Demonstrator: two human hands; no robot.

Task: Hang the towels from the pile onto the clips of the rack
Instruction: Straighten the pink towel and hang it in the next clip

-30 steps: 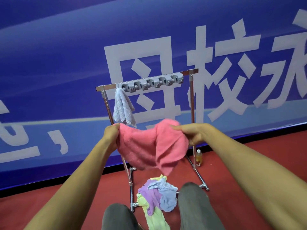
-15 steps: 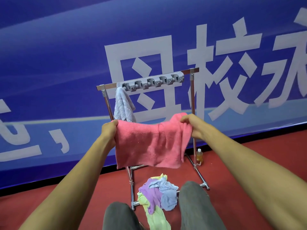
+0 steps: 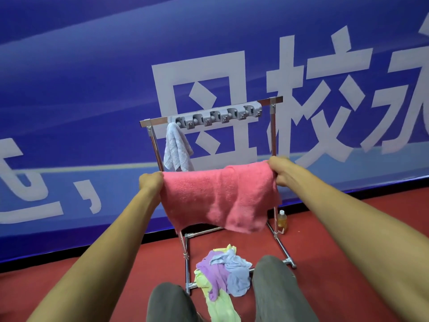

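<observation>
Left hand (image 3: 151, 182) and right hand (image 3: 280, 171) grip the pink towel (image 3: 220, 198) (rack (image 3: 153, 123) partly hidden behind).

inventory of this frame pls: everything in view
floor: 1, red, underfoot
banner: 1, blue, white characters, backdrop
rack: 1, chrome, before banner
clip strip: 1, grey, rack's top bar
hung towel: 1, pale blue, leftmost clip
pink towel: 1, pink, spread before rack
towel pile: 1, purple, grey-blue, yellow-green, floor by rack base
bottle: 1, amber liquid, floor beside rack
legs: 2, grey trousers, bottom edge
left hand: 1, bare, grips pink towel's left corner
right hand: 1, bare, grips pink towel's right corner
</observation>
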